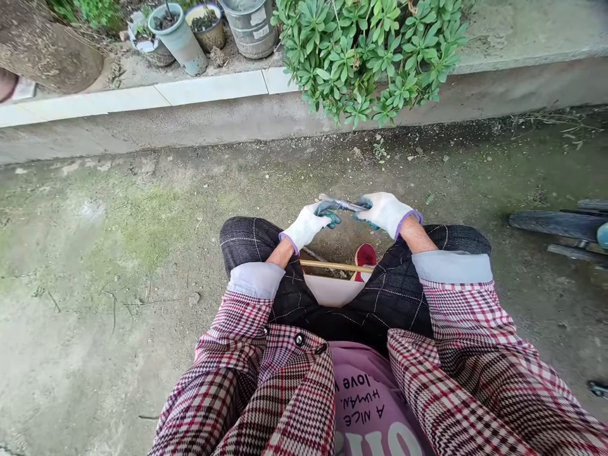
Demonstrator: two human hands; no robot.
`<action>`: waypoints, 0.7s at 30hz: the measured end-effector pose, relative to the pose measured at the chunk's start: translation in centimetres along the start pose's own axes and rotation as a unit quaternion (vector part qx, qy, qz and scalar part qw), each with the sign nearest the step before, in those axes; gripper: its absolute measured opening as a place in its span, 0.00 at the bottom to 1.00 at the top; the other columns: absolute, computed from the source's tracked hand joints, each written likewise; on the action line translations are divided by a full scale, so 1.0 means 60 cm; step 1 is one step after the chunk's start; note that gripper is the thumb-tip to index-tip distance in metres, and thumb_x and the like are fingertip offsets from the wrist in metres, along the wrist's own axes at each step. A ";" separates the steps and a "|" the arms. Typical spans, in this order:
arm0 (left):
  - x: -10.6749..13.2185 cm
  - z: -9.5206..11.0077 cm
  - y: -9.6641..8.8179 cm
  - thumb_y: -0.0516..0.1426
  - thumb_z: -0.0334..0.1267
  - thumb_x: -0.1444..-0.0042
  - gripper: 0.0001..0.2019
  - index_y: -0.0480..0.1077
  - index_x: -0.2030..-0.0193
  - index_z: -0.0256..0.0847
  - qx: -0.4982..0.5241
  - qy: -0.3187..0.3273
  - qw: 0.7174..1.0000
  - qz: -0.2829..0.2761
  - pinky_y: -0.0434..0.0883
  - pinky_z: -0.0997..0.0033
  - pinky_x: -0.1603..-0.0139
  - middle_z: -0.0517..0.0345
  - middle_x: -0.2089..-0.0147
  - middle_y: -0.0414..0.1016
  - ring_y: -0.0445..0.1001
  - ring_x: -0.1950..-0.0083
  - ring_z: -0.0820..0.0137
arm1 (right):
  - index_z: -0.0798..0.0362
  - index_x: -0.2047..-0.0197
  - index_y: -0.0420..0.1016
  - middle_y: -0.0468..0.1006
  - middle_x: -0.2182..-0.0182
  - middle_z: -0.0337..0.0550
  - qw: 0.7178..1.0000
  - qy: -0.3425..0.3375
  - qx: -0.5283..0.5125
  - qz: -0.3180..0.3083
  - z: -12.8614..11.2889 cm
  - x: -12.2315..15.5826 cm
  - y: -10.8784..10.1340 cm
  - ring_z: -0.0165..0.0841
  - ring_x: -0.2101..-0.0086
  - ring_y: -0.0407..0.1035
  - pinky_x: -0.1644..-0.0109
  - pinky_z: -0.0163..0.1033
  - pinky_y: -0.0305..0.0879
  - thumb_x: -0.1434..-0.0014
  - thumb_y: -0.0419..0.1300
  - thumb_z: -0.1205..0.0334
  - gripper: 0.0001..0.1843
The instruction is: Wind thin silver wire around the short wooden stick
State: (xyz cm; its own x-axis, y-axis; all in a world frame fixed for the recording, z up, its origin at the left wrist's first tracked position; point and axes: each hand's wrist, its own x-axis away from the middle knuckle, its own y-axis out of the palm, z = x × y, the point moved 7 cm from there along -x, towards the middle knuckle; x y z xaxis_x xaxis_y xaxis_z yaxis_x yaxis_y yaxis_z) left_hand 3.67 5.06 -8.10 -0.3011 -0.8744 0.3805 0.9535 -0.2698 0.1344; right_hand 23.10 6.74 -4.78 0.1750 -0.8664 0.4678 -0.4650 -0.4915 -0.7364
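Note:
Both hands wear white work gloves with dark green-grey coated fingers and purple cuffs. Between them, above the knees, is a short grey rod-like thing (349,206) whose exact kind I cannot make out. My left hand (311,221) is closed around its left end, thumb below it. My right hand (382,211) grips the other end, with the fingertips partly hidden beneath. Below the hands, a thin yellow stick (335,266) lies across between the thighs, and a thinner dark stick (313,254) shows beside its left part.
A red shoe (365,255) shows between the knees. Ahead runs a low concrete ledge (190,123) with potted plants, a metal bucket (250,28) and a leafy green bush (365,57) overhanging it. A dark wheel-like object (553,223) lies at the right. The ground (118,253) is mossy concrete.

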 end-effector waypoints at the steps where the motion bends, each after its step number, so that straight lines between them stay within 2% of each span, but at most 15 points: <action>1: 0.000 0.001 0.000 0.62 0.22 0.52 0.16 0.78 0.55 0.34 0.033 0.002 0.999 -0.001 0.78 0.69 0.57 0.56 0.67 0.84 0.82 0.64 0.70 | 0.50 0.59 0.82 0.81 0.72 0.43 0.998 0.021 -0.056 0.015 0.003 0.003 -0.003 0.39 0.71 0.77 0.68 0.41 0.72 0.44 0.72 0.58 0.10; 3: 0.000 0.000 -0.002 0.65 0.25 0.51 0.10 0.75 0.60 0.35 0.079 0.006 0.997 0.000 0.79 0.66 0.55 0.57 0.68 0.82 0.83 0.65 0.69 | 0.51 0.59 0.79 0.78 0.75 0.38 0.979 0.041 -0.196 0.029 0.005 0.009 -0.004 0.33 0.77 0.73 0.74 0.38 0.70 0.44 0.74 0.59 0.12; 5: -0.001 -0.005 -0.002 0.67 0.28 0.50 0.09 0.74 0.63 0.35 0.091 0.004 0.996 -0.013 0.79 0.63 0.56 0.57 0.68 0.81 0.81 0.67 0.69 | 0.52 0.64 0.76 0.76 0.76 0.37 0.950 0.036 -0.307 0.041 0.003 0.013 -0.006 0.30 0.80 0.69 0.77 0.36 0.70 0.46 0.76 0.59 0.14; 7: -0.005 -0.013 0.002 0.69 0.30 0.52 0.09 0.75 0.65 0.35 0.077 0.000 0.996 -0.035 0.78 0.63 0.55 0.57 0.68 0.81 0.80 0.67 0.70 | 0.53 0.67 0.75 0.78 0.75 0.39 0.927 0.021 -0.371 0.045 -0.001 0.017 -0.011 0.28 0.80 0.68 0.79 0.35 0.71 0.49 0.79 0.58 0.17; 9: -0.010 -0.023 0.002 0.71 0.31 0.53 0.09 0.77 0.67 0.34 0.060 -0.003 0.997 -0.046 0.77 0.63 0.51 0.57 0.67 0.81 0.78 0.65 0.71 | 0.54 0.68 0.77 0.80 0.73 0.42 0.916 0.013 -0.398 0.045 -0.002 0.022 -0.017 0.27 0.78 0.69 0.79 0.34 0.72 0.49 0.79 0.58 0.16; 12: -0.021 -0.030 -0.012 0.70 0.31 0.54 0.07 0.78 0.68 0.35 0.034 -0.004 0.999 -0.018 0.76 0.63 0.48 0.57 0.67 0.82 0.77 0.63 0.71 | 0.53 0.67 0.80 0.81 0.72 0.43 0.919 -0.002 -0.394 -0.001 -0.007 0.031 -0.016 0.27 0.78 0.69 0.79 0.33 0.71 0.48 0.78 0.59 0.12; 15: -0.027 -0.022 -0.031 0.68 0.30 0.55 0.05 0.78 0.70 0.37 -0.009 0.005 1.000 0.010 0.75 0.65 0.50 0.59 0.68 0.81 0.75 0.64 0.71 | 0.53 0.65 0.83 0.82 0.73 0.42 0.928 -0.036 -0.350 -0.119 -0.021 0.046 0.000 0.29 0.78 0.70 0.79 0.33 0.69 0.50 0.78 0.57 0.13; 17: -0.025 -0.012 -0.035 0.68 0.28 0.57 0.06 0.77 0.72 0.38 -0.039 0.001 0.999 -0.002 0.74 0.66 0.52 0.59 0.70 0.80 0.74 0.65 0.71 | 0.55 0.64 0.84 0.81 0.74 0.42 0.929 -0.056 -0.310 -0.195 -0.026 0.057 0.012 0.29 0.78 0.71 0.78 0.34 0.70 0.52 0.78 0.54 0.16; 19: -0.017 -0.004 -0.030 0.68 0.28 0.58 0.06 0.78 0.72 0.36 -0.078 -0.010 0.996 -0.038 0.74 0.66 0.53 0.59 0.70 0.80 0.74 0.66 0.71 | 0.55 0.65 0.85 0.80 0.76 0.41 0.929 -0.069 -0.265 -0.248 -0.027 0.065 0.023 0.30 0.77 0.70 0.76 0.34 0.70 0.52 0.78 0.51 0.17; 21: -0.008 0.003 -0.021 0.68 0.28 0.57 0.06 0.79 0.71 0.35 -0.121 -0.011 0.990 -0.074 0.74 0.65 0.53 0.58 0.69 0.80 0.74 0.66 0.70 | 0.54 0.66 0.86 0.79 0.77 0.41 0.939 -0.084 -0.213 -0.256 -0.024 0.065 0.028 0.31 0.77 0.70 0.75 0.35 0.70 0.53 0.77 0.51 0.17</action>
State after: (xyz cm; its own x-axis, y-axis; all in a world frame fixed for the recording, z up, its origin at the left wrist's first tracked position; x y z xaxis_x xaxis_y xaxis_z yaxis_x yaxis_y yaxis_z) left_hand 2.57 5.87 -8.28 -0.4353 -0.8098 0.3934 0.8739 -0.4851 -0.0316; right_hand 21.71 2.68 -3.51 0.5873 -0.5459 0.5975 -0.5813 -0.7982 -0.1579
